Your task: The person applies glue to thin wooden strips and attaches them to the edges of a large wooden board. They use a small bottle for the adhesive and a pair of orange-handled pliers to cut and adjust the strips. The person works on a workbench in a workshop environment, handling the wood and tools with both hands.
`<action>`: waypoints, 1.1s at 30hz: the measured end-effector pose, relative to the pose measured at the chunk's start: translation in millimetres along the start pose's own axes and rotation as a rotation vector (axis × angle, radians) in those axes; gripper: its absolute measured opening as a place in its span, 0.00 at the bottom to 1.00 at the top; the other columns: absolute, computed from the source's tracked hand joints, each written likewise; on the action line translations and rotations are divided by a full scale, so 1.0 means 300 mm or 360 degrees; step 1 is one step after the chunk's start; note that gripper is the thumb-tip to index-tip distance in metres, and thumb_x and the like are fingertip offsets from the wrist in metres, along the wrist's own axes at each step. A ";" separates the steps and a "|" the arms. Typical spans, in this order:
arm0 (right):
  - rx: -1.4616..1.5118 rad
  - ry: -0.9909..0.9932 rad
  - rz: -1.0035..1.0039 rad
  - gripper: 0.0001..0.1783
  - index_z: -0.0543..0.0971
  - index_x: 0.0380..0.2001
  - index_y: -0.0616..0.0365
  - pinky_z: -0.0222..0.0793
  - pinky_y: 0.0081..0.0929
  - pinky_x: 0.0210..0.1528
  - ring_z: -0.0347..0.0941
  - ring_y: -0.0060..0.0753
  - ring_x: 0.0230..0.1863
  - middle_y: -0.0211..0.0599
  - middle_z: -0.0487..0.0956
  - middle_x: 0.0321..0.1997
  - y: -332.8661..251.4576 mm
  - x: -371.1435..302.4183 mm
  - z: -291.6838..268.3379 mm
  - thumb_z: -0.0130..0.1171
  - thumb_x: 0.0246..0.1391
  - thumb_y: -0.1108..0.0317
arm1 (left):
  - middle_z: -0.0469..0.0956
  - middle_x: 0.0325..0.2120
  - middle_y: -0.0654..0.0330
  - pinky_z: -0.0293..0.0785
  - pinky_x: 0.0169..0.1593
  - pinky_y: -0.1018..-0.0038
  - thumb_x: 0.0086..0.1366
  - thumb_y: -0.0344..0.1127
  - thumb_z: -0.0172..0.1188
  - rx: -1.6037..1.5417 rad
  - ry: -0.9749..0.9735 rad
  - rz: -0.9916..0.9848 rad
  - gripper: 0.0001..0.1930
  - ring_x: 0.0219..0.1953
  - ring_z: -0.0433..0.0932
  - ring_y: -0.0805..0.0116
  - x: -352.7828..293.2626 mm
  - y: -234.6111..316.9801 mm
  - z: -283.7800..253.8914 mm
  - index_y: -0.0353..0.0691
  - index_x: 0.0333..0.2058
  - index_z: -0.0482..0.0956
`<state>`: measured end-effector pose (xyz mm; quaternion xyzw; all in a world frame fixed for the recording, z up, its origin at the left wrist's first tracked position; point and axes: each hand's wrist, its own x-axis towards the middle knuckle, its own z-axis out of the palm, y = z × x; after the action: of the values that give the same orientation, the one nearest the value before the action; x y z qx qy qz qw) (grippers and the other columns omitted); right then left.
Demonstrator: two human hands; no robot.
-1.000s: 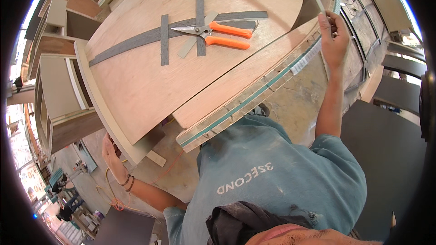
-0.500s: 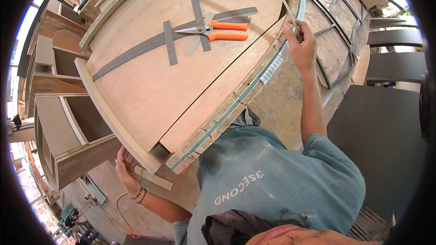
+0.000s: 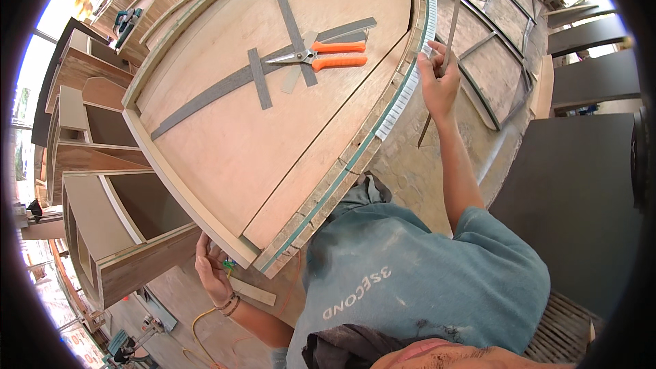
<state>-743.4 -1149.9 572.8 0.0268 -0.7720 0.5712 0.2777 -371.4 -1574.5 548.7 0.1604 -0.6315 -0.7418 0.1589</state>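
A long, thin dark strip is pinched in my right hand, at the right of a big curved wooden panel. One end of it points down past my wrist. Nearby, a white ridged band runs along the panel's near edge. My left hand, fingers curled, is beside the panel's lower left corner. A small green part shows by its palm; what it holds is mostly hidden. Orange-handled snips lie on the panel across grey strips.
Open wooden cabinet boxes stand at the left. A dark metal frame lies on the floor at the upper right, above a large dark board. A yellow hose trails beneath my left forearm.
The strip in my right hand has swung round, its lower end now below my hand. That hand has come slightly down and left. The panel and my left hand appear lower and farther right.
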 end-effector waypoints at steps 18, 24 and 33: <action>0.0203 0.0015 0.0023 0.13 0.79 0.47 0.60 0.53 0.15 0.26 0.56 0.09 0.23 0.15 0.64 0.22 0.039 -0.041 0.024 0.63 0.61 0.68 | 0.71 0.61 0.51 0.70 0.49 0.78 0.74 0.57 0.49 0.0133 0.0113 -0.0064 0.40 0.55 0.75 0.70 -0.004 0.003 0.054 0.24 0.68 0.59; 0.0227 -0.0052 0.0021 0.13 0.79 0.47 0.59 0.53 0.14 0.26 0.58 0.08 0.24 0.15 0.65 0.22 0.047 -0.030 0.012 0.64 0.60 0.68 | 0.73 0.61 0.52 0.70 0.47 0.79 0.73 0.58 0.52 0.0326 0.0227 -0.0175 0.41 0.55 0.74 0.73 -0.001 0.042 0.112 0.25 0.69 0.59; 0.0322 -0.0268 0.0067 0.13 0.78 0.46 0.61 0.52 0.14 0.26 0.58 0.08 0.24 0.15 0.66 0.22 0.095 0.022 -0.038 0.65 0.61 0.68 | 0.62 0.70 0.50 0.63 0.68 0.62 0.76 0.46 0.53 0.0959 0.0559 -0.0160 0.31 0.71 0.62 0.57 0.031 0.119 0.212 0.41 0.72 0.60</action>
<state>-754.6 -1128.1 553.4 0.0862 -0.7313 0.6476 0.1959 -406.5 -1527.8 593.3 0.3562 -0.7763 -0.4901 0.1740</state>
